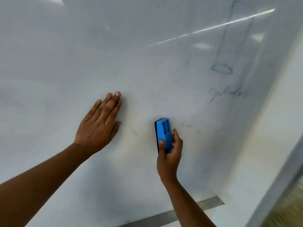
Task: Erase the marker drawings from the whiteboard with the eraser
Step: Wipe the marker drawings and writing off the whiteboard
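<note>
Head view is showing the right hand point(168, 153) gripping the blue eraser point(164, 134), long axis running up the whiteboard point(49, 54), its dark felt seemingly touching the surface. The left hand point(100, 123) is pressing flat, fingers straight. What remains, a cylinder drawing point(229, 46) and a blurred word point(229, 94) beneath it, is lying up and to the right, nearer the eraser hand.

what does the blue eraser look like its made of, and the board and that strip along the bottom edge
Eraser: looks like moulded matte plastic, given its ribbed blue body, over a dark, probably felt pad.
Whiteboard: glossy coated surface; it mirrors ceiling lights.
Bottom strip: grey and dull, possibly brushed aluminium, too blurred to be sure.
</note>
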Motion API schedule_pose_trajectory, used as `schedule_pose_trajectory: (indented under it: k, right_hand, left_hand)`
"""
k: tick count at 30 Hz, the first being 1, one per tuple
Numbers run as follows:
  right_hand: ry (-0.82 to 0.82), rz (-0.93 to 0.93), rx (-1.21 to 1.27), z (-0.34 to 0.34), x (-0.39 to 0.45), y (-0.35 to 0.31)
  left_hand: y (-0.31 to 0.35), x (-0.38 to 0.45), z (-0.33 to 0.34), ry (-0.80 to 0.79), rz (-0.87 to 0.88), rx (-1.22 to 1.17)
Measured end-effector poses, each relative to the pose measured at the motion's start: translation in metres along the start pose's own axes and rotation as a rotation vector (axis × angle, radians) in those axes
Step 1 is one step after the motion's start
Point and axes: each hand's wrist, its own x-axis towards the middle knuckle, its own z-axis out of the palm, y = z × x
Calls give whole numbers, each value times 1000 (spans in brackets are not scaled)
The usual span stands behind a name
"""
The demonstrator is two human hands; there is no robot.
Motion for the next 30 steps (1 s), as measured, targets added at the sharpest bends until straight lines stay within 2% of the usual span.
schedule_pose_trajectory:
  k: [4,6,12,15,18,22,26,30]
  right_hand:
    - [47,-131,19,-23,68,6]
    - [136,-144,29,-41,107,12]
    - [592,-19,-55,-116,235,49]
    - [688,73,-90,-145,276,73]
    - [711,101,-93,-170,318,90]
    - [649,52,-105,-171,346,72]
    - [422,-274,-161,-115,299,41]
    - [85,-601,-320,-87,235,54]
  left_hand:
    - [26,63,11,18,18,46]
    - [37,94,16,22,35,68]
    - [63,168,27,48,44,97]
    - [75,187,32,65,28,112]
    - [91,198,43,103,-6,111]
    - [94,198,52,133,-26,123]
    - [92,200,58,173,0,138]
    - [88,199,60,197,4,129]
